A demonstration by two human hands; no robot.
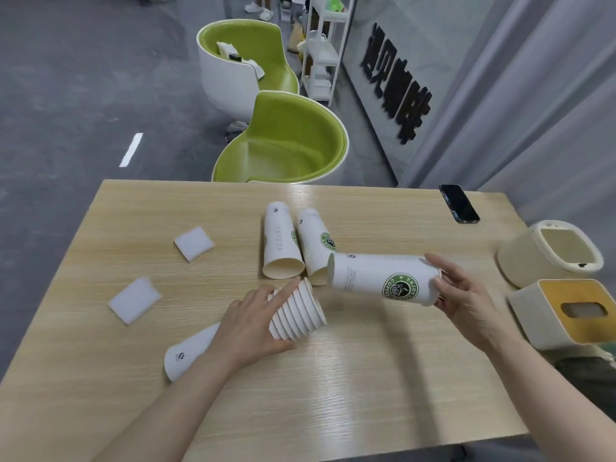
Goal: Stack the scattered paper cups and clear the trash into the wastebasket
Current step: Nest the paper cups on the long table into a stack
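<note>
ribbed cup stack (pixel 296 311), smooth tapered paper cup (pixel 380 278)

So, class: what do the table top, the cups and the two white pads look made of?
Table: probably wood-look laminate, with printed grain and a soft sheen.
Cups: matte white paper with printed green logos and rolled rims.
Pads: soft, fuzzy-edged white; tissue or felt, unclear.
</note>
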